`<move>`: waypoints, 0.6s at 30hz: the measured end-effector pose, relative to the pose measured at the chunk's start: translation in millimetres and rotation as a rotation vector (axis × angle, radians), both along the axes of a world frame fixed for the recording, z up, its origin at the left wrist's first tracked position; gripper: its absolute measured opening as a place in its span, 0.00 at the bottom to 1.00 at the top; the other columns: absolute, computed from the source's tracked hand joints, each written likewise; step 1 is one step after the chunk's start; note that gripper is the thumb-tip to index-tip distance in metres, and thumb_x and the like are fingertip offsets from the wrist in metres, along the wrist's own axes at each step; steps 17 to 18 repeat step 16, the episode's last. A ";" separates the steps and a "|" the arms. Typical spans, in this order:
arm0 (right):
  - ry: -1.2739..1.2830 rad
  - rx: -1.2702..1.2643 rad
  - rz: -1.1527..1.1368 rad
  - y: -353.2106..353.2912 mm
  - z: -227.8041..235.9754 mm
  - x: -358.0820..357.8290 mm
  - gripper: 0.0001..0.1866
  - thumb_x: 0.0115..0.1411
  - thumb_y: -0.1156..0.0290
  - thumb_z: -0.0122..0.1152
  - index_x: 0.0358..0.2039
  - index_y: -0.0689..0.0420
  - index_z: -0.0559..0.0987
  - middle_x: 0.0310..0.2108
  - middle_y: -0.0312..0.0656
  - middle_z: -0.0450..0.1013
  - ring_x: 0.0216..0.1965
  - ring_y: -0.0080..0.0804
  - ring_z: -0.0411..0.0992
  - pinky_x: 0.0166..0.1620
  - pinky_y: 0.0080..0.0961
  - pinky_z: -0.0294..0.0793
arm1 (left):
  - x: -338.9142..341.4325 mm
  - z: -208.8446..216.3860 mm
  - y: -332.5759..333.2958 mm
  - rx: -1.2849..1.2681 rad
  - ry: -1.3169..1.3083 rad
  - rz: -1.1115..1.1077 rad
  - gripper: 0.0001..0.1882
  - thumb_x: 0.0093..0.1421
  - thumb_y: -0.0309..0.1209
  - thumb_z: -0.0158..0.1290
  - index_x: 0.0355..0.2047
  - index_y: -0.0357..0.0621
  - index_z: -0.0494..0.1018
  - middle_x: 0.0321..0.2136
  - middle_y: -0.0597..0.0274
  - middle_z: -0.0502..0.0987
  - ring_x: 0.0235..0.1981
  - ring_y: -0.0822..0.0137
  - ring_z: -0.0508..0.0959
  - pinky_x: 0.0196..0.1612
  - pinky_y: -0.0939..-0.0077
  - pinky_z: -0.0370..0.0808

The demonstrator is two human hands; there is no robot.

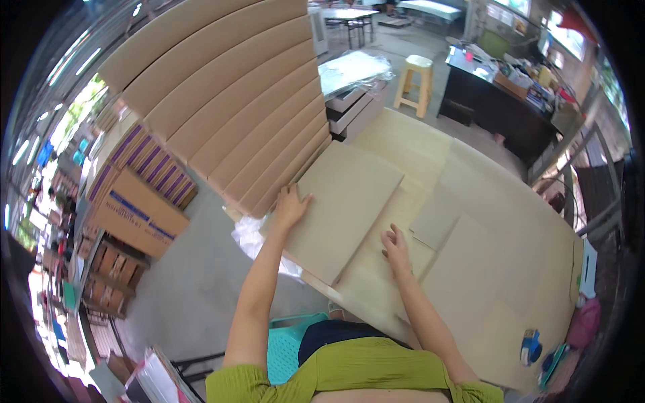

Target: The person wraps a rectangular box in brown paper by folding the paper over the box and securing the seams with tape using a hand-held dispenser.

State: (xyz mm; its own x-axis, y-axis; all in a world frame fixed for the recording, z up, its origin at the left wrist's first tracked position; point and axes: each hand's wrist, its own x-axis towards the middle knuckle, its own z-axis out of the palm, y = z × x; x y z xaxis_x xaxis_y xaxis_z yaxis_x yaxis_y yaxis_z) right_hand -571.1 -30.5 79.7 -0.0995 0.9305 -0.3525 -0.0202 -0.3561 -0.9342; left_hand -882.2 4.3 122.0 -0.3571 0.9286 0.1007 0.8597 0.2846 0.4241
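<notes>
On the table in front of me lies a flat brown cardboard box (346, 205), closed and broad. My left hand (291, 207) rests on its left edge with the fingers spread, close to a tall stack of similar flat boxes (248, 101). My right hand (396, 248) hovers just right of the box, its fingers apart and slightly bent, with nothing in it. Beside that hand, flat cardboard sheets (463, 262) lie on the tabletop, a smaller piece partly beside a larger one.
A blue tape dispenser (531, 346) and a pink bag (584, 324) are at the table's right end. Large cartons (138, 215) stand on the left floor. Beyond the table are a yellow stool (414, 84) and a dark, cluttered desk (490, 101). A turquoise plastic seat (282, 352) is beneath me.
</notes>
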 end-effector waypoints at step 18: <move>0.483 -0.051 -0.114 40.6 -53.8 -23.8 0.31 0.66 0.60 0.49 0.64 0.67 0.61 0.62 0.52 0.64 0.61 0.55 0.63 0.61 0.54 0.66 | 43.3 9.8 24.6 -0.099 -0.298 -0.070 0.43 0.47 0.67 0.56 0.38 0.33 0.79 0.35 0.41 0.80 0.40 0.46 0.81 0.45 0.52 0.78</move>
